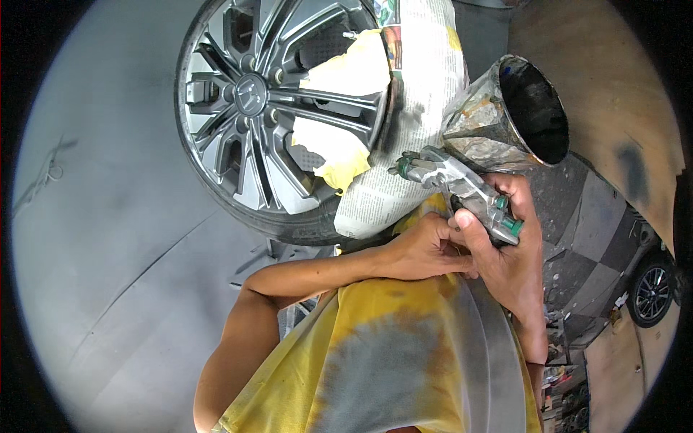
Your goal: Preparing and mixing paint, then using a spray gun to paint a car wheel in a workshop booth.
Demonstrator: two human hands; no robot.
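Observation:
My right hand [509,252] is wrapped round a spray gun [465,184], grey and paint-smeared with green knobs at its rear. The gun's nozzle end points left, toward the wheel. My left hand [433,249] is closed against the underside of the gun, beside my right hand; whatever is in its fingers is hidden. A paint-crusted cup [476,119] lies on its side just beyond the gun, its dark mouth facing right; whether it is joined to the gun I cannot tell. Ahead to the left is a grey-and-black alloy wheel [289,101] with a tyre.
Printed newspaper [426,94] covers the tyre's right side, and yellowish masking pieces [354,65] sit behind the spokes. A pale grey wall [108,238] fills the left. At right are a brown panel [606,86], a tiled floor [577,238] and another wheel [653,292].

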